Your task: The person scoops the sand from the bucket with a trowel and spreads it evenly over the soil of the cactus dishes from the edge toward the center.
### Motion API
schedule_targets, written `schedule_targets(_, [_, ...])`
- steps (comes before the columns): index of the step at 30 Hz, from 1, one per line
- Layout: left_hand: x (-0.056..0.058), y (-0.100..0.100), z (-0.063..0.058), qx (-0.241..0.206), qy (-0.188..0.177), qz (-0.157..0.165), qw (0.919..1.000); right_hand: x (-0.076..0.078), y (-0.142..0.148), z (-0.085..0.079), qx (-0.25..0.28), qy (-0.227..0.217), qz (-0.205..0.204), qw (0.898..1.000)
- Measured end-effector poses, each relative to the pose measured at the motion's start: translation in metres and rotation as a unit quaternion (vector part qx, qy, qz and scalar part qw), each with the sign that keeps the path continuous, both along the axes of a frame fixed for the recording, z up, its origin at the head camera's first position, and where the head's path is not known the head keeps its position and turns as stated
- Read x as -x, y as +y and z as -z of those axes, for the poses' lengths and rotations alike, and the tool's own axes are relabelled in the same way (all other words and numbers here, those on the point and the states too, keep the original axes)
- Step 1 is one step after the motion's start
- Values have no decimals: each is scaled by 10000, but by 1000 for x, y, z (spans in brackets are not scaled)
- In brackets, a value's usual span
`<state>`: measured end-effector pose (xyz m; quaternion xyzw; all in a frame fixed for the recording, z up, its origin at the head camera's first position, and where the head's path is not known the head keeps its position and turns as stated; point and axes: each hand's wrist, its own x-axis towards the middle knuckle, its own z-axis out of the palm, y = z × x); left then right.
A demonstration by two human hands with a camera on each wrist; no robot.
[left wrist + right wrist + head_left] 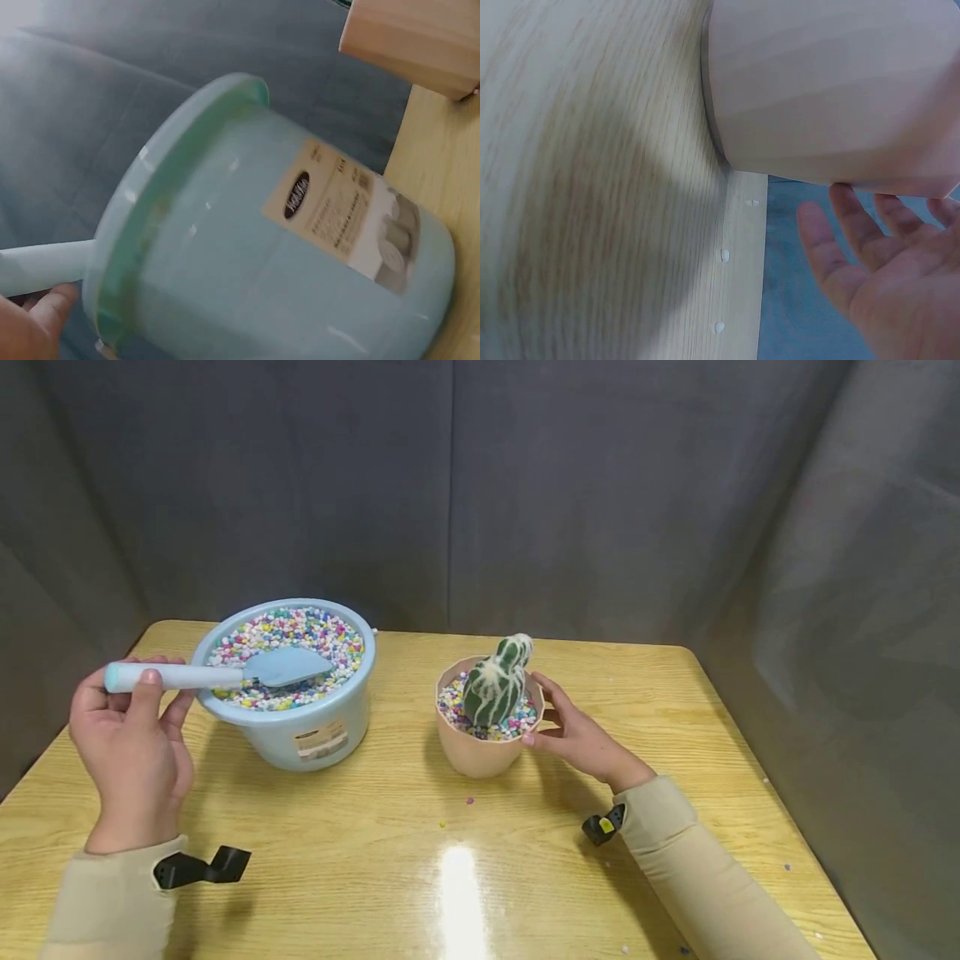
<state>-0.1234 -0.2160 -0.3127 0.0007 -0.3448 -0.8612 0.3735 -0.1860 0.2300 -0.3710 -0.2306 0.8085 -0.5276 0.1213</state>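
My left hand holds a small shovel by its pale handle, thumb on top. The light blue blade lies over the colourful pebbles inside a light blue bucket. In the left wrist view, the handle reaches past the bucket's rim. A peach flowerpot holds a green cactus with white fuzz, set among similar pebbles. My right hand holds the pot's right side, thumb near the front rim and fingers farther back. Its fingertips touch the pot wall in the right wrist view.
The wooden table carries a few stray pebbles, among them a purple pebble before the pot and others along the right edge. Dark grey curtains stand behind and at both sides. A paper label is on the bucket.
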Motion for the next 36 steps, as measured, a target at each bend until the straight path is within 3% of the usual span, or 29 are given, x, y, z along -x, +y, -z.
schedule_targets(6, [1, -10, 9, -392, -262, -12, 9989, -1, 0, -2, 66, 4, -53, 10000])
schedule_targets(12, [3, -10, 11, -369, -206, 9, 9991, -3, 2, -2, 72, -29, 9, 10000])
schedule_targets(29, [-3, -11, 9, -460, -601, 109, 9971, -4, 3, -3, 35, 27, -15, 10000])
schedule_targets(36, [-5, -12, 9, -372, -515, 53, 9980, -4, 0, -3, 38, -19, -10, 10000])
